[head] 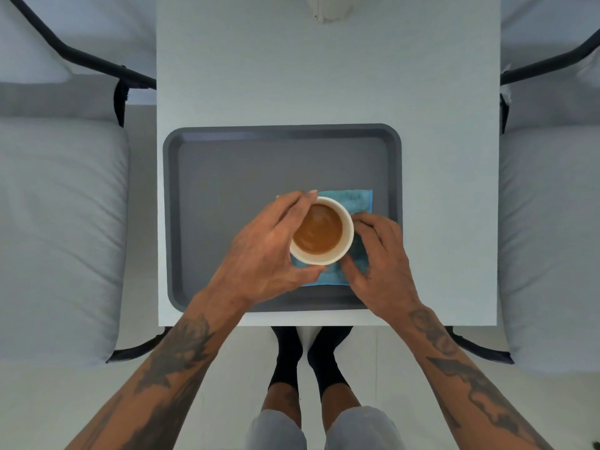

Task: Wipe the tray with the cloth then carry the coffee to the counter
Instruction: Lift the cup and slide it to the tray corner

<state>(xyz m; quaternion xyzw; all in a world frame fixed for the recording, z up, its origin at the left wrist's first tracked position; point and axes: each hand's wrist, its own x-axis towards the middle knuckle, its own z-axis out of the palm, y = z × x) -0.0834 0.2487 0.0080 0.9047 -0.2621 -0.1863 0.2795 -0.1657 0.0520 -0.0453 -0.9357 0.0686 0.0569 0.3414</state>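
Observation:
A grey tray (227,177) lies on the white table (324,76). A white paper cup of brown coffee (319,230) stands on the tray's right half, over a blue cloth (352,199). My left hand (263,254) wraps around the cup's left side, fingers over the far rim and thumb at the near side. My right hand (380,264) rests on the cloth just right of the cup, fingers pressing and pinching the fabric. Much of the cloth is hidden under the cup and my hands.
Grey cushioned chairs with black frames stand left (58,238) and right (552,238) of the table. A white object (331,8) sits at the table's far edge. My feet in black socks (308,355) stand at the near edge.

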